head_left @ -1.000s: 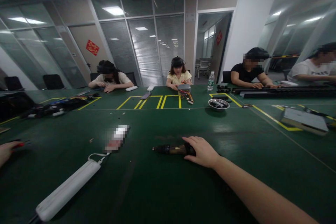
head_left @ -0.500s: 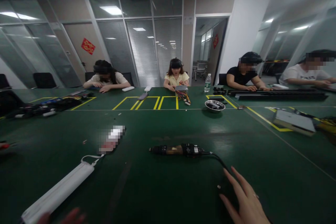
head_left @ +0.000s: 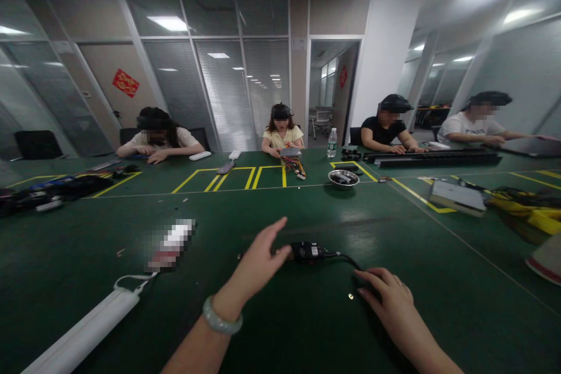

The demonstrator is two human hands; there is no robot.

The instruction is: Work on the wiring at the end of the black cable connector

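Note:
An electric screwdriver (head_left: pixel 309 252) with a black body lies on the green table (head_left: pixel 280 315), its black cable (head_left: pixel 350 260) running right. My left hand (head_left: pixel 258 260) reaches over its front end with fingers stretched out, hiding that part. My right hand (head_left: pixel 388 298) rests on the table by the cable, fingers loosely spread, holding nothing. A small screw (head_left: pixel 350 296) lies just left of my right hand. My left wrist wears a pale bracelet (head_left: pixel 220 320).
A long white power strip (head_left: pixel 83 333) lies at the lower left. A metal bowl (head_left: pixel 343 178) stands further back. Several people sit along the far side. A grey panel (head_left: pixel 458 194) and yellow items (head_left: pixel 532 216) lie at the right.
My left hand has come in from the lower left and now covers the screwdriver's front end. My right hand moved a little up toward the cable. The view shifted right.

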